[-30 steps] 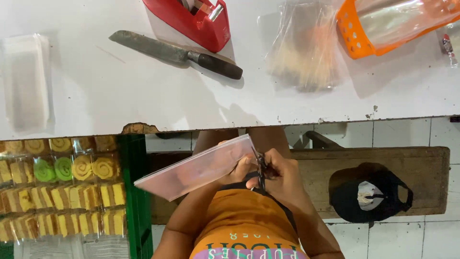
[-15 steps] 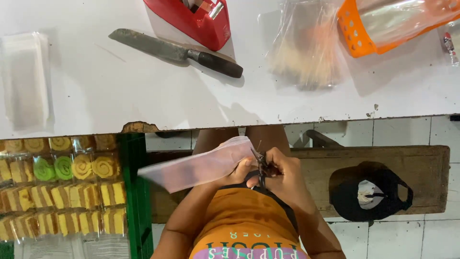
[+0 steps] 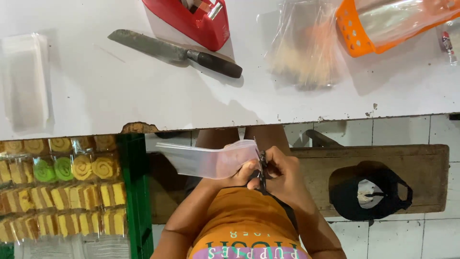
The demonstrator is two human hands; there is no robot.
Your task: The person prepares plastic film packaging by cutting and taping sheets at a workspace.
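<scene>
Clear plastic bag [image 3: 206, 160]: held flat below the white table [image 3: 143, 100] edge, above the lap. Left hand [image 3: 239, 172] pinches its near end; right hand [image 3: 280, 172] grips black scissors [image 3: 261, 168] at that end. Cut looks begun, not finished. Knife [image 3: 175, 52] lies untouched.

Clear, glossy plastic bag [image 3: 208, 160]. Dull, worn metal knife blade [image 3: 146, 45] with dark matt handle. Shiny red plastic tape dispenser [image 3: 191, 21]. Smooth white surface [image 3: 120, 96], chipped at edge. Rough wooden bench [image 3: 383, 165]. Black cloth cap [image 3: 371, 189].
</scene>
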